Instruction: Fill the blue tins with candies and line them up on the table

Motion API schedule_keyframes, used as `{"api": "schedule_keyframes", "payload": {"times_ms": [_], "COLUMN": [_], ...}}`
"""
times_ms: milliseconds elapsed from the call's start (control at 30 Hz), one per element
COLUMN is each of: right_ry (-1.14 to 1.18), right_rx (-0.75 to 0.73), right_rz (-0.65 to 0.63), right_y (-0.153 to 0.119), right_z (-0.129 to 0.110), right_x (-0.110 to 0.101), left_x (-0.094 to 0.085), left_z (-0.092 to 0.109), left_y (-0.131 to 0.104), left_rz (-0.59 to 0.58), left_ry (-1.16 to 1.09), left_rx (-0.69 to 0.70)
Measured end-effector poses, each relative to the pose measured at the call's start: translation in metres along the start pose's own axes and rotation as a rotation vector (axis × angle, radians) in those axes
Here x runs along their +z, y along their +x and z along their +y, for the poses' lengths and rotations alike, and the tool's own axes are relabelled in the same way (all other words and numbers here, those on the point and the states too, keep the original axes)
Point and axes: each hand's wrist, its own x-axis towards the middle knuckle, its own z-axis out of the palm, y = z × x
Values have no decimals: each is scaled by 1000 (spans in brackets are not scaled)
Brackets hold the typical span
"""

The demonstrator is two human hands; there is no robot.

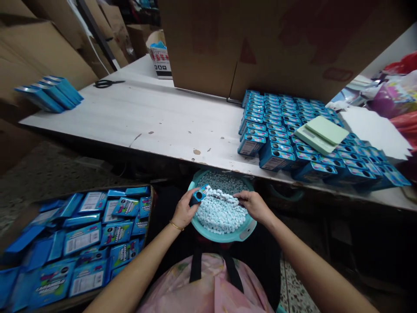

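A turquoise basin rests at my lap, holding a heap of small white and pale blue candies. Over its left side, my left hand grips a small blue candy box with a dark round hole facing up. My right hand is closed at the basin's right side. Between the two hands runs a raised row of whiter candies, reaching from the box to my right fingers. Whatever those fingers hold under the row is hidden by candies.
Left of me, a carton holds many blue candy boxes. Rows of upright boxes stand on the white table, a pale green scale on top of them. Scissors lie at the far left; a large cardboard sheet stands behind.
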Motion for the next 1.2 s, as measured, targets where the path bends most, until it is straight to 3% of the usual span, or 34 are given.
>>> {"api": "schedule_keyframes", "payload": {"times_ms": [100,233,333,433,533,633,700,800,933,1033,1100,1200], "right_ry": [-338,-744,-864,-887,-835,-775,-753,-694,-588,-336,-164,-27], "right_rx": [-50,-40,-78,-81,-40,35,114,178,149,126,120,90], "right_rz": [-59,-143,-146,-135,-124,-97,-100,-102,-79,-10,27,56], "right_y": [-4,-5,-7,-9,-12,-15,-13,-1,25,41,45,40], "right_z": [-33,-71,-91,-96,-75,-28,7,41,43,36,38,48], "right_x": [-19,-27,-26,-29,-35,-32,-18,24,92,123,128,109], "left_x": [12,21,23,21,15,5,-2,-10,-16,-20,-24,-27], "left_z": [3,3,1,0,2,5,6,8,8,8,8,6], "left_y": [2,2,1,1,1,-1,-1,-3,-6,-10,-12,-13], "left_rz": [-52,-85,-86,-76,-54,-68,-96,-81,39,67,73,92], "left_ry": [33,71,95,97,105,163,203,166,43,5,-10,-20], "left_rx": [62,115,126,134,132,147,163,130,-22,-79,-101,-129]}}
